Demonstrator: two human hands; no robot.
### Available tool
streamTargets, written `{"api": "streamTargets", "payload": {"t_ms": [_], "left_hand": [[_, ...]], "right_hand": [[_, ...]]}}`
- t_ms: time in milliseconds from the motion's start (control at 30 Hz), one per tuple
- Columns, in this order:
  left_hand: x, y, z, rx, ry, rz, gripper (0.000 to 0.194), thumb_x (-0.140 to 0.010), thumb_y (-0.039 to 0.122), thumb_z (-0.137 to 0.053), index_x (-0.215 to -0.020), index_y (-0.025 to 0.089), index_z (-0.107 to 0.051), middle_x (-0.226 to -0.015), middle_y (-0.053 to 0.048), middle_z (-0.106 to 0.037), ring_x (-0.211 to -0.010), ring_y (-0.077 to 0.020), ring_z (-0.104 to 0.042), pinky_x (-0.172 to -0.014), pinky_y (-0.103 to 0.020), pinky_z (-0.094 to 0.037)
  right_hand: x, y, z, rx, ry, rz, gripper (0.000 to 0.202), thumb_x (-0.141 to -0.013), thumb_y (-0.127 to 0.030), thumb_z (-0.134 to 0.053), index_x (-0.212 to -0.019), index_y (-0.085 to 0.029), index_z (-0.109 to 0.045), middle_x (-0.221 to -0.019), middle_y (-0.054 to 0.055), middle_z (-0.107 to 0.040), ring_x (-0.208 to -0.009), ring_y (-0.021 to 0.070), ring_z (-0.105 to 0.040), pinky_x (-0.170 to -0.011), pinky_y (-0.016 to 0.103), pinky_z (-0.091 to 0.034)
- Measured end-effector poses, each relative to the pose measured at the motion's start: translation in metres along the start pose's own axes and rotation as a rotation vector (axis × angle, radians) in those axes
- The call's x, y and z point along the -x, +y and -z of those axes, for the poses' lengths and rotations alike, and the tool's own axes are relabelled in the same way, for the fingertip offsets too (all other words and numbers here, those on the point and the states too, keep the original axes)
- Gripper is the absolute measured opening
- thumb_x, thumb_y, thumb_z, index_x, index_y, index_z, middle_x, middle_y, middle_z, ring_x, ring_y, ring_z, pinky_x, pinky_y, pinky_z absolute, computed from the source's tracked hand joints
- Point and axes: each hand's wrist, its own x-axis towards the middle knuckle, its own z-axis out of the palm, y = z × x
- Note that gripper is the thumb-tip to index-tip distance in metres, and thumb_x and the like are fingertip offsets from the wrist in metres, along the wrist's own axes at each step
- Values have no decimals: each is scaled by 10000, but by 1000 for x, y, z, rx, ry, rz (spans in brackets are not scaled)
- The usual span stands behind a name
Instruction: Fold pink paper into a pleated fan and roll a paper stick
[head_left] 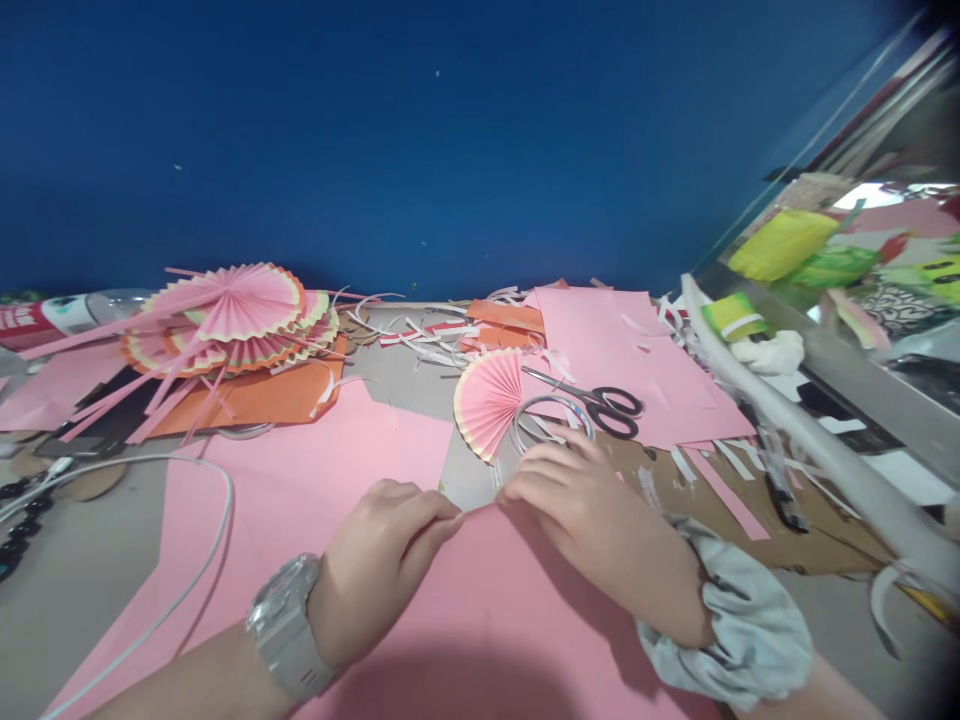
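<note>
A large sheet of pink paper [480, 610] spans the space in front of me, its far edge pinched by both hands. My left hand [382, 560], with a watch on the wrist, has thumb and fingers closed on that edge. A little to the right, my right hand [581, 530], below a pale scrunchie, grips the same edge. Just beyond the fingers lie a pleated pink paper fan [489, 400] with a yellow rim, a roll of tape [517, 428] and black-handled scissors [611, 408]. Another pink sheet [300, 480] lies at left, partly under my left arm.
Several pleated paper fans [240, 310] with strips are piled at back left, beside a bottle [75, 315]. A white cable [225, 520] loops at left. Pink sheets [637, 350], a cutter [784, 485] and paper scraps lie at right, near a pale bar [795, 430]. A blue wall [435, 150] stands behind.
</note>
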Motion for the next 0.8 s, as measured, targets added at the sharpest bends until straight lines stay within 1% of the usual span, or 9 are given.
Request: {"api": "streamTargets", "payload": {"t_ms": [67, 167, 300, 433, 600, 800], "left_hand": [[-1, 0, 1, 8, -1, 36, 184, -896, 242, -420, -817, 220, -584, -733, 23, -625, -715, -141, -543, -722, -289, -369], [-2, 0, 2, 16, -27, 64, 208, -902, 247, -403, -799, 223, -582, -727, 29, -625, -707, -143, -544, -719, -291, -370], [-1, -1, 2, 24, -37, 91, 220, -908, 256, -386, -816, 231, -584, -746, 30, -626, -724, -145, -546, -726, -291, -371], [-1, 0, 2, 28, -47, 121, 228, -907, 265, -382, -796, 226, -577, -729, 27, -615, -714, -146, -539, -714, -290, -375], [-2, 1, 3, 51, -44, 136, 228, -905, 256, -376, -783, 226, -566, -736, 28, -610, -728, -147, -538, -715, -283, -379], [-4, -1, 3, 100, -45, 162, 215, -895, 246, -388, -772, 224, -563, -719, 32, -610, -700, -139, -537, -707, -269, -383]], "right_hand": [[0, 7, 4, 8, 22, -7, 290, -785, -14, -415, -780, -245, -591, -765, -34, -621, -838, 157, -523, -955, 402, -257], [0, 14, 9, 0, -30, -48, 262, -794, -35, -424, -770, -236, -590, -771, -39, -626, -845, 151, -523, -967, 407, -243], [1, 18, 16, 16, -81, -105, 187, -840, -134, -439, -754, -228, -576, -790, -36, -623, -891, 158, -518, -960, 410, -240], [3, 27, 21, -33, -109, -127, 196, -883, -216, -406, -783, -232, -573, -828, -26, -619, -899, 153, -518, -924, 384, -287], [7, 41, 23, -79, -87, -150, 172, -881, -215, -417, -793, -231, -564, -841, -26, -615, -896, 149, -516, -932, 377, -285], [9, 51, 27, -28, -59, -138, 166, -884, -266, -411, -831, -233, -565, -866, -7, -621, -892, 166, -529, -891, 383, -313]]}}
